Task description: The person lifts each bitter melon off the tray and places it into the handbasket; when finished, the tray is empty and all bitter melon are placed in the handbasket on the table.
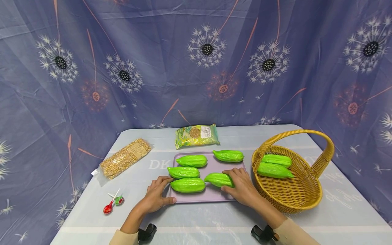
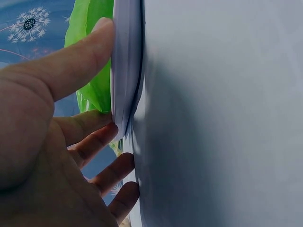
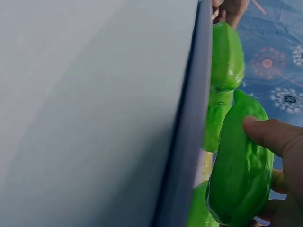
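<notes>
Gourds [image 1: 215,179] number seven: two in basket [image 1: 284,189], four on tray [image 1: 211,196], one clamped in right grip [image 1: 242,185], left grip [image 1: 155,196] apart.

free: tray [image 1: 214,195] front, between 2 forearms [image 1: 134,216] | blocked: tray right, basket [image 1: 275,201] close; basket top, arched handle [image 1: 329,148]

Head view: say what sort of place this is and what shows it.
Likely a staged tabletop set-up: a dandelion-print cloth hangs behind and beside the pale table, which bears a purple tray of glossy green vegetables and a wicker basket.
</notes>
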The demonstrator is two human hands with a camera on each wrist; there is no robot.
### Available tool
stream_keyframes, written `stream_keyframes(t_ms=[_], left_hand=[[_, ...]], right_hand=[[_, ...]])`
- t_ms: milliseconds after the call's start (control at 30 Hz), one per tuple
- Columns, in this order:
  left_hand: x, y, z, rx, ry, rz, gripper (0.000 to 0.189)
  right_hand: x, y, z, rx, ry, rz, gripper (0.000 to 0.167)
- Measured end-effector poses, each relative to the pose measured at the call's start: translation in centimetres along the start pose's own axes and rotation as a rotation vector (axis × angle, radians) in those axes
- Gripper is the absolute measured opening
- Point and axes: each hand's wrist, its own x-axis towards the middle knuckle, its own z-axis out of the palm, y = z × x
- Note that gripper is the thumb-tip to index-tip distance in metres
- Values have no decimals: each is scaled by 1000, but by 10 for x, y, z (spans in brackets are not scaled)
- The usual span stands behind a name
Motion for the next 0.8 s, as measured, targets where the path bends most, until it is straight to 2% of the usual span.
stream_keyframes(t_ms=[267, 467, 633, 800], left_hand=[[0, 1, -1, -1, -1, -1, 70], [0, 1, -1, 1, 0, -2, 69], [0, 2, -1, -4, 0, -1, 69], [0, 2, -1, -3, -5, -7, 69]], right_hand=[[-3, -11, -22, 5, 54, -31, 58], [-5, -17, -42, 19, 70, -23, 57], [-8, -17, -57, 46, 94, -5, 54], [-12, -12, -72, 38, 139, -37, 54]])
